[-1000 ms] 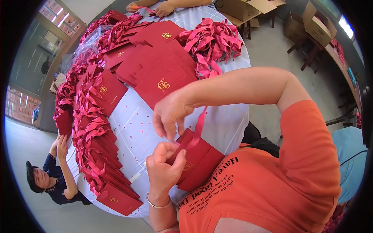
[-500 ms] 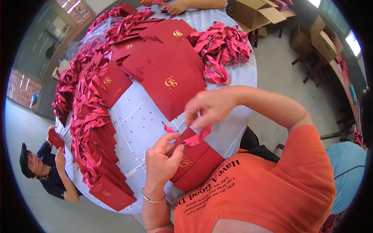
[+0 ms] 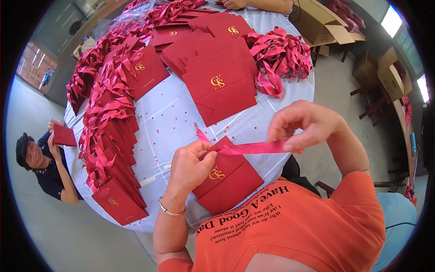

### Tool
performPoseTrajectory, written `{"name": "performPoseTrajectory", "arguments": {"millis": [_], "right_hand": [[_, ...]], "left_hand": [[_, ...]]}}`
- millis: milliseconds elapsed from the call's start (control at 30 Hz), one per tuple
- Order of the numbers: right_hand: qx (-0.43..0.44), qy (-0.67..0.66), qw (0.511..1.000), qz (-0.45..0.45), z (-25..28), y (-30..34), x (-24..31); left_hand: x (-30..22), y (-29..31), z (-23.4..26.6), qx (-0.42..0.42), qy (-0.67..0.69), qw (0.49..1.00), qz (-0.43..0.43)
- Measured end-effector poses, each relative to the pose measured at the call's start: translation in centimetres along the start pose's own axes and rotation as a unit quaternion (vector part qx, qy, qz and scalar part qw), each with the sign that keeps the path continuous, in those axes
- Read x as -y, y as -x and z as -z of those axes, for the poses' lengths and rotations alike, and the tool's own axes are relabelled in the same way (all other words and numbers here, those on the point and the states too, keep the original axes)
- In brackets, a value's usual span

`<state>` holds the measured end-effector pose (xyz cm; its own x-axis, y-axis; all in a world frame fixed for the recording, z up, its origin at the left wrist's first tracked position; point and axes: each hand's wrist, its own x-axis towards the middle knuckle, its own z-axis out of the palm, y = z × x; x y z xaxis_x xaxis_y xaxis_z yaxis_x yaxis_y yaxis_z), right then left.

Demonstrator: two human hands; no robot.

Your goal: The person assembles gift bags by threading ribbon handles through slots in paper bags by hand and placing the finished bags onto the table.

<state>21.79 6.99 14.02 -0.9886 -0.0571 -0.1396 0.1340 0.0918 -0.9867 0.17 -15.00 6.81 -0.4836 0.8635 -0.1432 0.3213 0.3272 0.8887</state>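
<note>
A flat red paper gift bag (image 3: 233, 181) with a gold emblem lies on the table close to my body. At its upper edge, my left hand (image 3: 192, 164) pinches a pink-red ribbon (image 3: 253, 148) against the bag, thumb and fingers closed. The ribbon's short end sticks up beyond that hand. My right hand (image 3: 306, 129) grips the other end, off to the right and above the table edge. Between both hands the ribbon runs nearly straight and taut.
Beyond lies a stack of flat red bags (image 3: 222, 97), with a heap of loose ribbons (image 3: 283, 56) to its right. Ribboned bags (image 3: 111, 149) line the left side. A person (image 3: 45, 158) at left holds a red bag; another's forearm (image 3: 267, 4) rests at the far edge. Cardboard boxes (image 3: 321, 29) stand at right.
My right hand has moved right, drawing the ribbon from a loose curve into a straight band. My left hand stays at the bag's upper edge. The whole view has shifted slightly.
</note>
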Motion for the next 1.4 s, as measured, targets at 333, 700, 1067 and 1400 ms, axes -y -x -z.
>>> {"name": "performPoseTrajectory", "arguments": {"millis": [333,700,1067,1400], "right_hand": [[-0.005,-0.306,0.916,0.258,-2.3,-1.2,-2.6],[-0.168,-0.114,0.922,0.328,-4.8,-5.0,0.1],[-0.228,0.251,0.922,0.190,-6.7,-9.7,-5.2],[-0.212,0.243,0.926,0.197,-6.9,-9.7,-5.2]], "left_hand": [[0.7,-0.3,0.0,0.012,-0.043,0.999,-0.012],[-0.3,0.1,0.5,0.046,-0.035,0.998,-0.010],[-0.8,0.2,1.8,0.072,0.086,0.994,-0.013],[-1.7,1.1,6.6,0.119,-0.095,0.988,-0.030]]}}
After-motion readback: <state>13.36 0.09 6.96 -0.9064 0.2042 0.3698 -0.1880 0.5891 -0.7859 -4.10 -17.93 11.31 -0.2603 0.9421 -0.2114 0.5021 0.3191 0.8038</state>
